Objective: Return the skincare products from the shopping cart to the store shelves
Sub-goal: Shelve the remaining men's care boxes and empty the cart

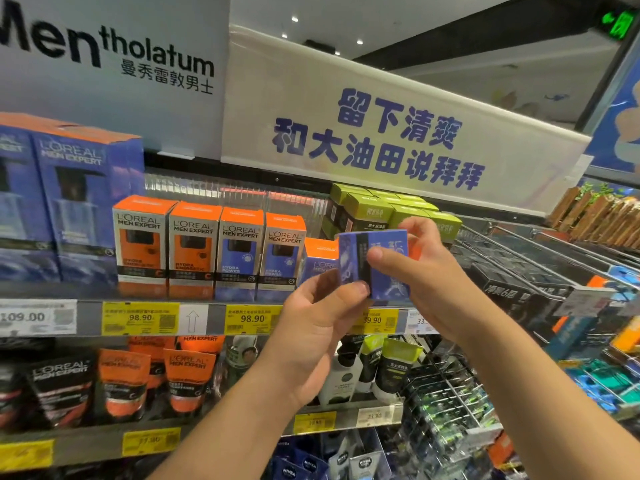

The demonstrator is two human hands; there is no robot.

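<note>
A small blue skincare box with an orange end is held up in front of the upper shelf, turned sideways. My right hand grips it, thumb across the front face and fingers over the top and right end. My left hand pinches its lower left corner from below. Just behind the box, a similar blue and orange L'Oreal box stands on the shelf, at the right end of a row of orange and blue L'Oreal Men Expert boxes. The shopping cart is out of view.
Green and black boxes are stacked behind the held box. Tall blue L'Oreal boxes fill the far left. Tubes stand on the lower shelf. Wire hook racks with hanging packs jut out at right. Yellow price tags line the shelf edge.
</note>
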